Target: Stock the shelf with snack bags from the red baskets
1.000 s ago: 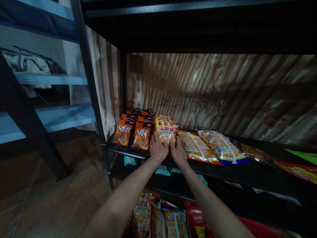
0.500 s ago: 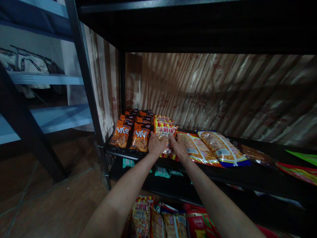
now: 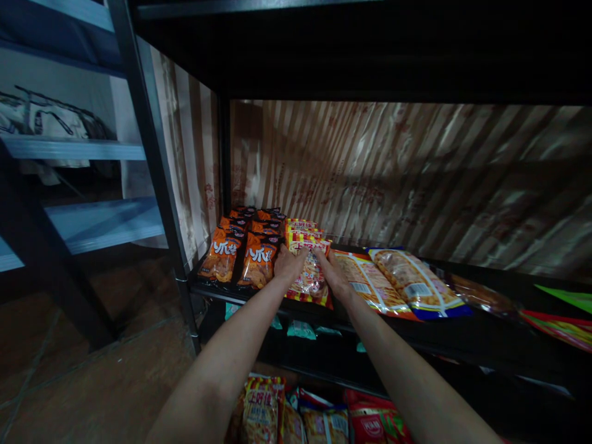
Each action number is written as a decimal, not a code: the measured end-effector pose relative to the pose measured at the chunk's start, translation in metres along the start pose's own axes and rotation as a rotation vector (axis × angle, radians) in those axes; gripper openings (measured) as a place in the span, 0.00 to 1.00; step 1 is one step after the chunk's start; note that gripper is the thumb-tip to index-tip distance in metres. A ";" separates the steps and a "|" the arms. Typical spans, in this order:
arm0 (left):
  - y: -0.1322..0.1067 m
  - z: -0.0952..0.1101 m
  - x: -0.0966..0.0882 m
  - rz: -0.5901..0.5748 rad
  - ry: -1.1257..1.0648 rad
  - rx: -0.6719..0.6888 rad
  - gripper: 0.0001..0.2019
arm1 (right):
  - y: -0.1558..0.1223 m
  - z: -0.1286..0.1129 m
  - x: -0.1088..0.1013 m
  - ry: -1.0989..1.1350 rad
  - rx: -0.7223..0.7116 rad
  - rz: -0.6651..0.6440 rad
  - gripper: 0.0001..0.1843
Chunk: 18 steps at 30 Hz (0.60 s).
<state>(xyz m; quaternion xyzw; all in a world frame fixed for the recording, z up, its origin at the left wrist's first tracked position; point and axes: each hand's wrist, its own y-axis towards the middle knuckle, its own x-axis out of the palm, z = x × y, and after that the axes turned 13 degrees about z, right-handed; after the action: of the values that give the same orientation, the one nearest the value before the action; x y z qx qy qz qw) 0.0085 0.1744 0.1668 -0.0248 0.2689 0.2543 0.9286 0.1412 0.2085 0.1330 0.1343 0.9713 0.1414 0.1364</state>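
Observation:
Both my hands reach onto a black shelf (image 3: pixel 324 311) at a stack of red-and-yellow snack bags (image 3: pixel 309 280). My left hand (image 3: pixel 287 262) grips the left side of the front bag, fingers curled over its top corner. My right hand (image 3: pixel 333 274) holds the bag's right side. The bag lies flat with its lower edge at the shelf front. More bags of the same kind (image 3: pixel 303 226) are lined up behind it. Orange snack bags (image 3: pixel 221 258) stand in two rows just to the left.
Large clear-fronted snack packs (image 3: pixel 414 280) lie to the right on the shelf, then green and red packets (image 3: pixel 562 314). A striped curtain (image 3: pixel 393 179) backs the shelf. A bin of snack bags (image 3: pixel 319 419) sits below. A blue-stepped ladder (image 3: pixel 92 222) stands at left.
Both hands have moved forward from the bag's lower edge to its upper corners, and the front bag now lies flatter, showing its lower half. The camera shifted slightly right.

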 end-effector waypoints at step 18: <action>0.015 -0.005 0.009 -0.012 -0.124 -0.149 0.35 | -0.001 -0.016 -0.002 0.124 0.109 -0.072 0.27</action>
<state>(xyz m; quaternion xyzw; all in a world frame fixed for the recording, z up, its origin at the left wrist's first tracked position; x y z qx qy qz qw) 0.0051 0.1907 0.1595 -0.0795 0.1909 0.2694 0.9406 0.1378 0.2035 0.1475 0.0976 0.9883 0.0916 0.0734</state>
